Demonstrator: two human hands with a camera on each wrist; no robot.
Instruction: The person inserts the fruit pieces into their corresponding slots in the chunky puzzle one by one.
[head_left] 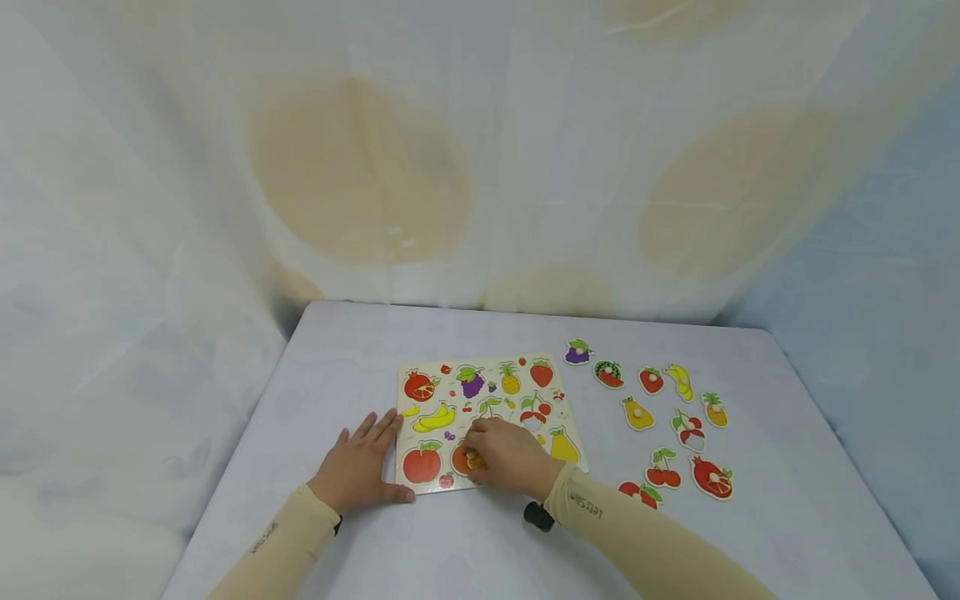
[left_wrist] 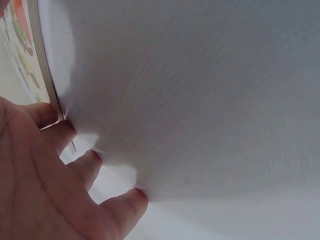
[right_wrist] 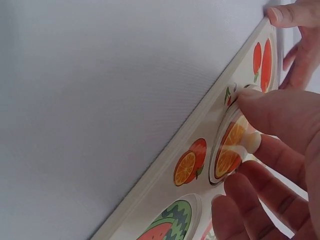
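Note:
A wooden fruit puzzle board [head_left: 465, 486] lies on the table with printed fruit shapes. My left hand [head_left: 362, 464] rests at its left side, fingers spread, with fingertips at the board's edge and the thumb by its near corner. In the left wrist view, some fingertips of the left hand [left_wrist: 65, 165] press on the tablecloth. Over the board's near row, my right hand [head_left: 506, 454] holds an orange puzzle piece [right_wrist: 232, 142] with a pale knob [right_wrist: 251, 142]. The thumb lies on the piece's rim, the other fingers curl around the opposite side, and the piece overlaps its printed spot.
Loose knobbed pieces lie right of the board: grapes [head_left: 578, 353], watermelon [head_left: 608, 375], strawberry [head_left: 651, 381], bananas [head_left: 680, 383], pear [head_left: 637, 414], pineapple [head_left: 715, 411], cherries [head_left: 663, 471] and pomegranate [head_left: 712, 478]. A red fruit piece [head_left: 639, 493] is partly hidden by the right sleeve. Curtains hang behind the table.

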